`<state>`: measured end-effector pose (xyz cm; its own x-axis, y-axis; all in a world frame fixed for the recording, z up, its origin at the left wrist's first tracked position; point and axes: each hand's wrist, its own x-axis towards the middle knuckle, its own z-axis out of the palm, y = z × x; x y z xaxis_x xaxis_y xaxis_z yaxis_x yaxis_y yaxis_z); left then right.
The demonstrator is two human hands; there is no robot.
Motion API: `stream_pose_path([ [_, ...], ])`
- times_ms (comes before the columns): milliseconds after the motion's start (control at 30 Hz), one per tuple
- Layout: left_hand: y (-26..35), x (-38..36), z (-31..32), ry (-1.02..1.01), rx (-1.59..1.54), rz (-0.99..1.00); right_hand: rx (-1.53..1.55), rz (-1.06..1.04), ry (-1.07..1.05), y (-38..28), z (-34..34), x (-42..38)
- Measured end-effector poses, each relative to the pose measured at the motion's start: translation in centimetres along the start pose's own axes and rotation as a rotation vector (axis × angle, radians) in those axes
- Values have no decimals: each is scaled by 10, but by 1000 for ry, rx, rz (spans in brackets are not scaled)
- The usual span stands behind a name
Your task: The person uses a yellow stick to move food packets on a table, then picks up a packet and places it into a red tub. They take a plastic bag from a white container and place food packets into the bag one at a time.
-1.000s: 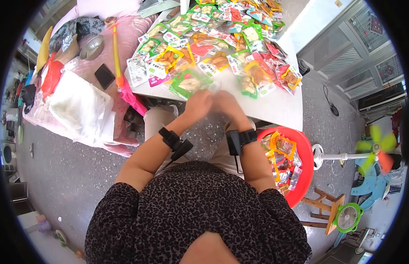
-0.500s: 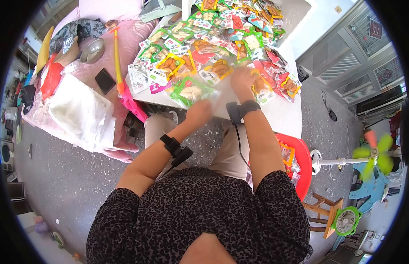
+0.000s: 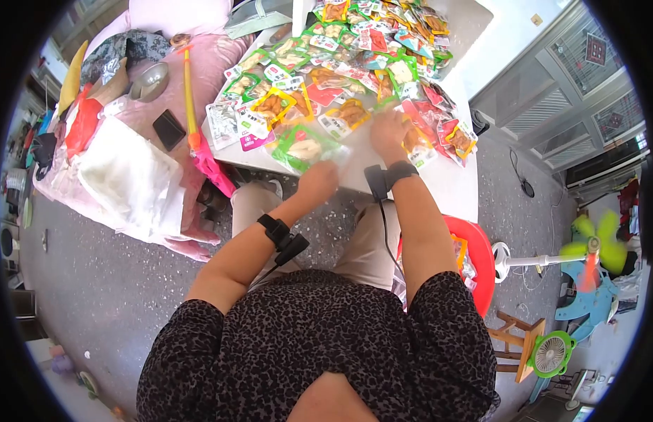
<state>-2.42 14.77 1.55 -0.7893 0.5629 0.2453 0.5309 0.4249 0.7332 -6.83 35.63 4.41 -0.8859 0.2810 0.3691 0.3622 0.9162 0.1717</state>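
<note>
My left hand (image 3: 318, 181) is closed at the near corner of a green-edged food packet (image 3: 298, 149), which lies tilted at the table's front edge. My right hand (image 3: 390, 133) rests over the white table (image 3: 446, 181), just left of a packet with orange pieces (image 3: 416, 143); its fingers are blurred, and what they touch is unclear. Between and beyond my hands lies a yellow-edged packet (image 3: 347, 116). Many green, yellow and red packets are heaped farther back.
A red tub (image 3: 485, 264) holding packets stands right of my legs. Left are a pink-covered surface (image 3: 207, 67), a phone (image 3: 169, 130), white plastic sheets (image 3: 130, 172) and a metal bowl (image 3: 149, 81). A green fan (image 3: 553, 353) sits on a wooden stool at the lower right.
My hands have barely moved; my left hand stays at the green-edged packet. The view has shifted slightly, and the standing fan's blades have turned.
</note>
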Motion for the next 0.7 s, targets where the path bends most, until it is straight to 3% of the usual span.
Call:
stream_pose_path([
  [100, 3, 1, -1, -5, 20, 4, 77, 31, -85, 5, 11, 11],
  [200, 13, -2, -9, -8, 45, 36, 208, 21, -81, 11, -23, 6],
  [300, 15, 1, -8, 13, 3, -27, 559, 142, 208, 27, -40, -11],
  [400, 14, 1, -7, 45, -51, -38, 1245, 200, 300, 50, -37, -42],
  [500, 19, 3, -12, 54, -107, -29, 1960, 565, 25, 44, -84, -84],
  [700, 32, 8, -16, 93, -145, -32, 2187, 789, -133, 41, -76, -137],
])
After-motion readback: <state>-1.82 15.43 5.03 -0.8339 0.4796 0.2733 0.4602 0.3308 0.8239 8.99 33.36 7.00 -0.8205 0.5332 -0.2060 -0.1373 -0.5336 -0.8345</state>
